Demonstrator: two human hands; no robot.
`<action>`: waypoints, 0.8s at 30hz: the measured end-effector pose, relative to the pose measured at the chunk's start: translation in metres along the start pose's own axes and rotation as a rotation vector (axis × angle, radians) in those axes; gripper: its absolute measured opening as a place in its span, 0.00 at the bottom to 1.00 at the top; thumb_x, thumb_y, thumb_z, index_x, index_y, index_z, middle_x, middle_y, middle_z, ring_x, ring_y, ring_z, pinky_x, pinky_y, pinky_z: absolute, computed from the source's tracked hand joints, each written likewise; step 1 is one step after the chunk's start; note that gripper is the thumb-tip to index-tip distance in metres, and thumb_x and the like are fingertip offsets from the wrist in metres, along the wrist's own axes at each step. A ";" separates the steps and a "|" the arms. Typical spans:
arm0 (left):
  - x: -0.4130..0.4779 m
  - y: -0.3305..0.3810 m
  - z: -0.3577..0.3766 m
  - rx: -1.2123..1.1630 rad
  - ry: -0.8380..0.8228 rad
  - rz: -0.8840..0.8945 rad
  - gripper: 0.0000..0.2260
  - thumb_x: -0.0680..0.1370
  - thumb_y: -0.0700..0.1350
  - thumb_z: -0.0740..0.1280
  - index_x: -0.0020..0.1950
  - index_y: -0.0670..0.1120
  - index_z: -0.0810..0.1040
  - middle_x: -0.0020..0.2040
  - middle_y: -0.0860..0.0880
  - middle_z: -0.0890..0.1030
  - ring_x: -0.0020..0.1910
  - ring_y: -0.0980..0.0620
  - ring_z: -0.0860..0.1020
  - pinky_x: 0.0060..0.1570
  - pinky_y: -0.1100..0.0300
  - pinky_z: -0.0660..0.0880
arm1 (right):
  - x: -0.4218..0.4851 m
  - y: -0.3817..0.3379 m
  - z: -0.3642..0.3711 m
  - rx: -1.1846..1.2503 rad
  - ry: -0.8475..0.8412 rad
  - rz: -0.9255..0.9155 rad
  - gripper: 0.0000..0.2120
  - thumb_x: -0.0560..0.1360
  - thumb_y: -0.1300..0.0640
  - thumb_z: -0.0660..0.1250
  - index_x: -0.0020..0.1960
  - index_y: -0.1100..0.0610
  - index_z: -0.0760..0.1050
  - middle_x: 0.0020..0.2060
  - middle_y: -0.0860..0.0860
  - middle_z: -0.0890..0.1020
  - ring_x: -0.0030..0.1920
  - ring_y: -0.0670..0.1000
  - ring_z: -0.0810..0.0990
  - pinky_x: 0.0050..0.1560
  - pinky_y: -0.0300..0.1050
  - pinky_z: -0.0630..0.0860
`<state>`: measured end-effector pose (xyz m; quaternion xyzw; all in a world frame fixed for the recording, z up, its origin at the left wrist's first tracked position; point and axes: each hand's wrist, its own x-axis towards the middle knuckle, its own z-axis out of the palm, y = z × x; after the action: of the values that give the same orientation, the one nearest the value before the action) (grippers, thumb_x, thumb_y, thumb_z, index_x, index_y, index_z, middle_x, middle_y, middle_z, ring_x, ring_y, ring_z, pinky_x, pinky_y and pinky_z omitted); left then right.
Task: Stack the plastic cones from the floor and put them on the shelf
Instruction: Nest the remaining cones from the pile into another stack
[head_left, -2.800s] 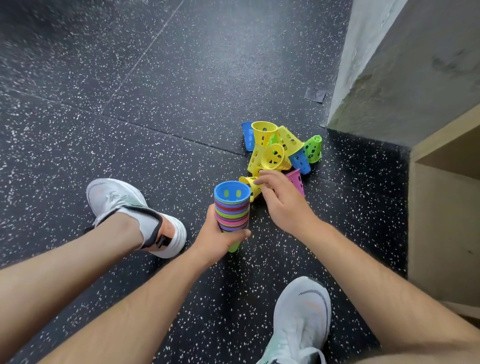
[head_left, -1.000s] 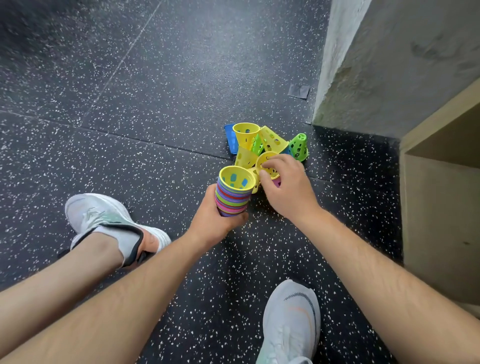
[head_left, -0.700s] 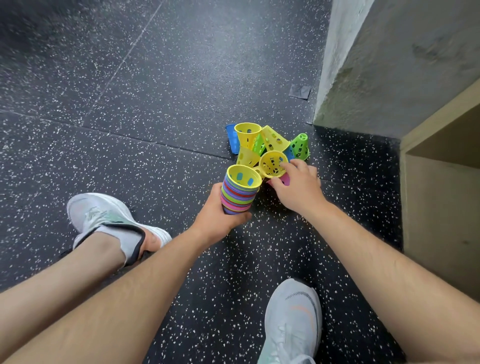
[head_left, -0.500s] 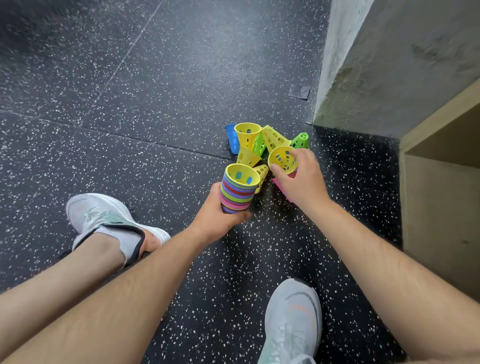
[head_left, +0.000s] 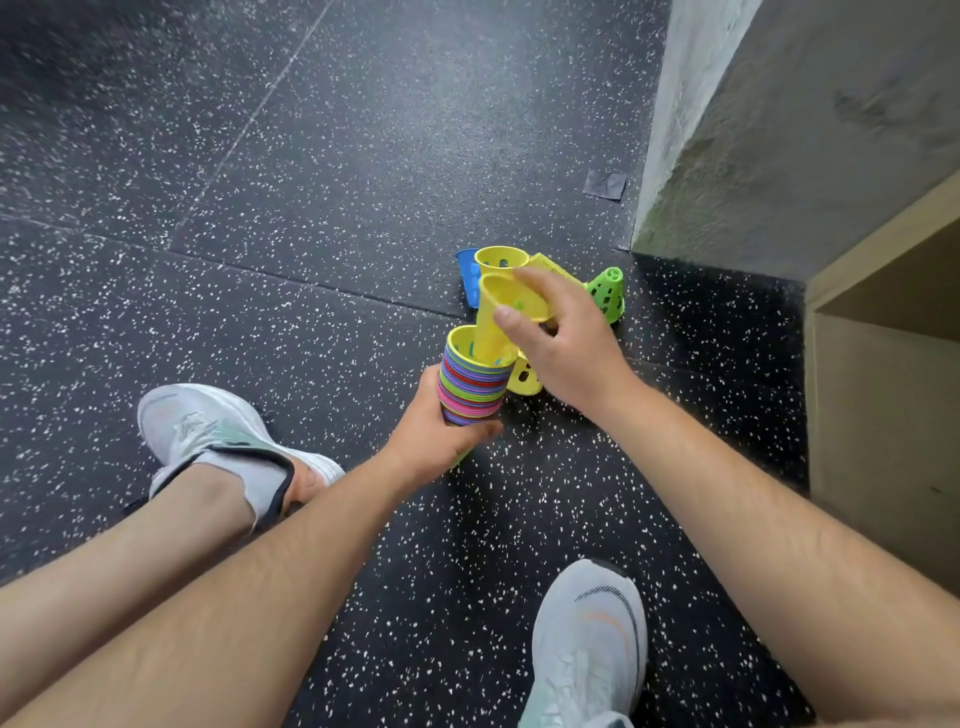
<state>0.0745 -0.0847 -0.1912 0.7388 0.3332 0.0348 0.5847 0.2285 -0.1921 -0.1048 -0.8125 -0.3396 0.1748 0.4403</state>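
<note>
My left hand (head_left: 435, 437) grips a nested stack of many-coloured cones (head_left: 471, 385), mouth up, with a yellow cone on top. My right hand (head_left: 563, 343) pinches a yellow cone (head_left: 500, 318) by its wide rim, and its narrow end dips into the stack's mouth. Behind them, loose cones lie on the floor: a blue cone (head_left: 468, 274), a second yellow cone (head_left: 500, 260), a green cone (head_left: 607, 294), and another yellow one (head_left: 525, 378) beside the stack. Some cones are hidden behind my right hand.
The floor (head_left: 311, 156) is black speckled rubber. A grey concrete wall (head_left: 779, 130) rises at the right, and a beige wooden shelf unit (head_left: 883, 374) stands in front of it. My two shoes (head_left: 208, 431) (head_left: 589, 644) rest on the floor near the stack.
My right hand lifted a yellow cone out of the pile and brought it left over the stack, tip now entering the stack's mouth. Earlier the stack's top cone changed from blue to yellow.
</note>
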 end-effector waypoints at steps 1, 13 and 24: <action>-0.001 -0.001 0.000 0.002 0.002 -0.001 0.32 0.69 0.37 0.81 0.65 0.45 0.67 0.53 0.51 0.77 0.43 0.71 0.77 0.46 0.75 0.72 | -0.001 0.001 0.004 -0.066 -0.100 0.024 0.33 0.73 0.35 0.65 0.72 0.51 0.72 0.68 0.49 0.74 0.71 0.48 0.68 0.73 0.45 0.63; -0.005 -0.006 0.002 -0.007 0.012 0.006 0.32 0.70 0.35 0.81 0.66 0.47 0.66 0.53 0.53 0.77 0.45 0.70 0.77 0.48 0.73 0.73 | -0.006 0.050 0.013 -0.341 -0.188 0.060 0.18 0.75 0.48 0.55 0.51 0.51 0.82 0.69 0.48 0.75 0.70 0.53 0.67 0.70 0.55 0.63; -0.009 -0.003 0.001 -0.019 0.009 0.006 0.34 0.70 0.36 0.81 0.69 0.46 0.66 0.56 0.51 0.78 0.46 0.72 0.77 0.49 0.76 0.72 | -0.016 0.071 0.015 -0.571 -0.265 0.062 0.21 0.83 0.49 0.54 0.72 0.53 0.72 0.77 0.45 0.66 0.75 0.51 0.60 0.73 0.56 0.54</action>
<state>0.0669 -0.0896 -0.1910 0.7341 0.3334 0.0428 0.5900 0.2365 -0.2212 -0.1725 -0.8833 -0.4047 0.1903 0.1408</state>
